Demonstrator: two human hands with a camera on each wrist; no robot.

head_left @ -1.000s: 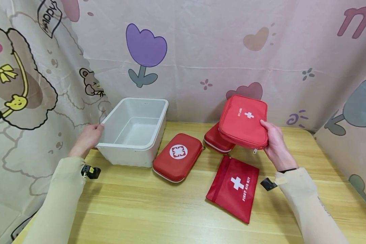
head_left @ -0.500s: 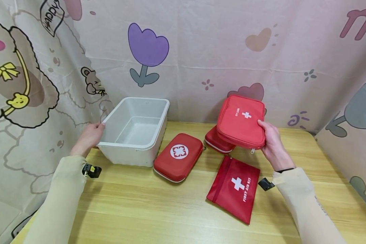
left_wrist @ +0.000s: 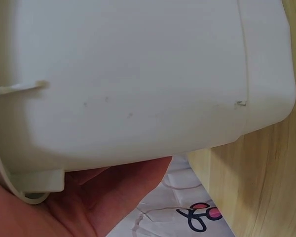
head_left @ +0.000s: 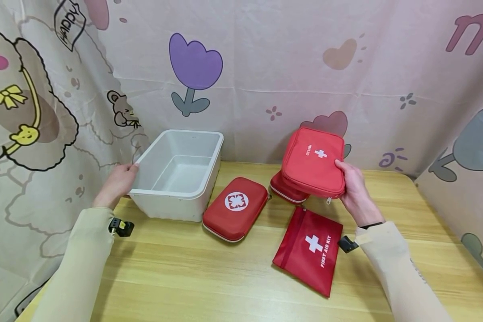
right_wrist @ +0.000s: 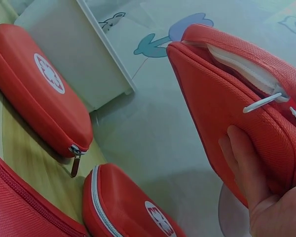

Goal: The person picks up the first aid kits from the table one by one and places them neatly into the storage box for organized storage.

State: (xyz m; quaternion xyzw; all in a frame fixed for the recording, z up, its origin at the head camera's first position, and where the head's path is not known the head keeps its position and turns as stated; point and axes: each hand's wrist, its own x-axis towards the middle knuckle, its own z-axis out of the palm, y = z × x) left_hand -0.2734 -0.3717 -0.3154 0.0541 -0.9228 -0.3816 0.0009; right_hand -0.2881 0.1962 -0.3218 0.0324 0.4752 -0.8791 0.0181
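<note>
My right hand [head_left: 355, 192] grips a red first aid bag [head_left: 314, 162] by its right side, thumb on top and fingers underneath. The bag hangs above the table, partly hiding a small red hard case [head_left: 286, 188]. In the right wrist view, the bag's white zipper [right_wrist: 246, 66] is partly open. At the left, my left hand [head_left: 118, 182] holds the left rim of a white plastic bin [head_left: 173, 206], thumb over the edge; the left wrist view shows fingers [left_wrist: 130, 185] against the bin's outer wall. No contents show in the bin.
Beside the bin lies a larger red hard case [head_left: 235, 208] with a white round emblem. A flat red first aid pouch [head_left: 310, 250] lies nearer the front. Printed cloth [head_left: 249, 53] hangs behind and at the sides of the wooden table [head_left: 177, 277].
My right hand has carried the red first aid bag a little to the left, farther over the small case. The left hand stays on the bin's rim.
</note>
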